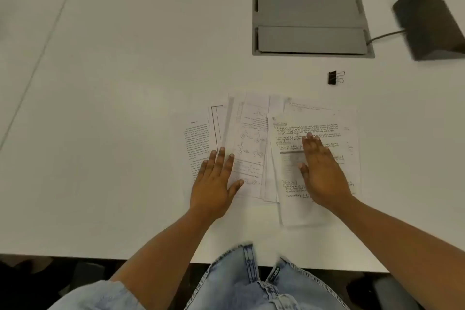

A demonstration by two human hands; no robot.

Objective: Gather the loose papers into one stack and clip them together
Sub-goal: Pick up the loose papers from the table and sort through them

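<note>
Several loose white papers (pixel 254 133) lie fanned out and overlapping on the white table (pixel 113 108), some printed, some handwritten. My left hand (pixel 214 184) rests flat on the left sheets, fingers spread. My right hand (pixel 322 171) lies flat on the handwritten sheet (pixel 314 128) at the right, fingers together. Neither hand grips anything. A black binder clip (pixel 334 77) sits on the table beyond the papers, to the upper right, apart from both hands.
A grey recessed cable hatch (pixel 309 22) is set in the table behind the clip. A dark wedge-shaped device (pixel 430 25) with a cable stands at the far right. The table's near edge (pixel 75 257) runs just before my denim-clad lap.
</note>
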